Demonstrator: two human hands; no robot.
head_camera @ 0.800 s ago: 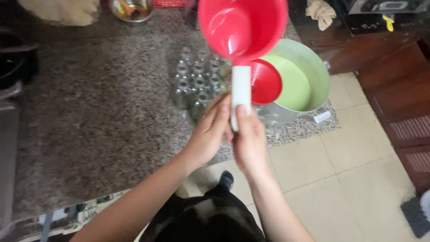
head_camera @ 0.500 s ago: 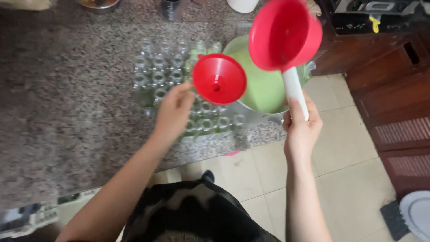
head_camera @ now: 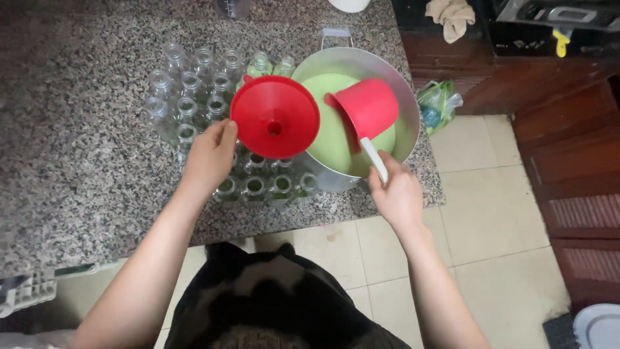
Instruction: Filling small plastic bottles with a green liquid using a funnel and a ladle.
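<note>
My left hand (head_camera: 208, 158) grips the rim of a red funnel (head_camera: 274, 117), held over a cluster of clear glass bottles (head_camera: 194, 103) on the granite counter (head_camera: 77, 148). My right hand (head_camera: 395, 194) holds the white handle of a red ladle cup (head_camera: 365, 106), tilted down into a large metal pot (head_camera: 394, 77) filled with pale green liquid (head_camera: 323, 97). The pot stands just right of the bottles, near the counter's edge. Two bottles at the back hold green liquid (head_camera: 260, 63).
A tiled floor (head_camera: 491, 207) lies to the right of the counter. A plastic bag (head_camera: 436, 103) sits on the floor by a dark wooden cabinet (head_camera: 555, 97). A cloth (head_camera: 452, 14) lies on the cabinet top. A white dish (head_camera: 597, 326) shows at the bottom right.
The ladle cup has come down from above into the pot. The funnel has moved left with my left hand, now over the bottles.
</note>
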